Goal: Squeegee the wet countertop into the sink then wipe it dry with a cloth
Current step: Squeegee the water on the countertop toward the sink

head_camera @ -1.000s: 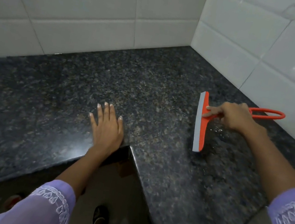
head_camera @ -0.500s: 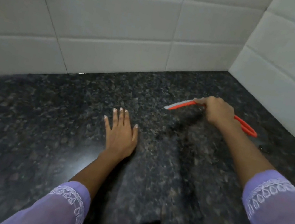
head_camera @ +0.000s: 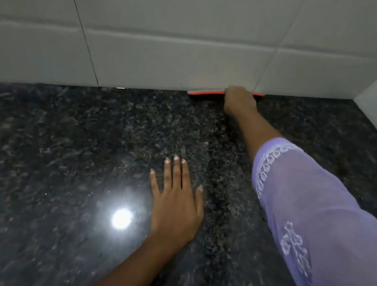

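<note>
Fingers of right hand (head_camera: 240,99) are curled round the squeegee (head_camera: 205,93), gripping its handle; exact finger placement hidden by the back of the hand. Left hand (head_camera: 176,203) lies flat w/ fingers straight and spread, palm pressing the countertop (head_camera: 54,157).

Squeegee: orange, thin, blade edge lying along the joint where counter meets the tiled wall (head_camera: 146,60), at far back of the surface. Only a strip of it shows either side of the hand.

Risks, as I judge them: arm is at full reach, so pressure on the blade prob. uneven, and it could skip and leave streaks. Blade jammed vs the tile may miss water in the joint itself. Leaning weight on a wet, glossy top, the left palm could slide. Sink and cloth not in view, so the pull direction can't be confirmed.
</note>
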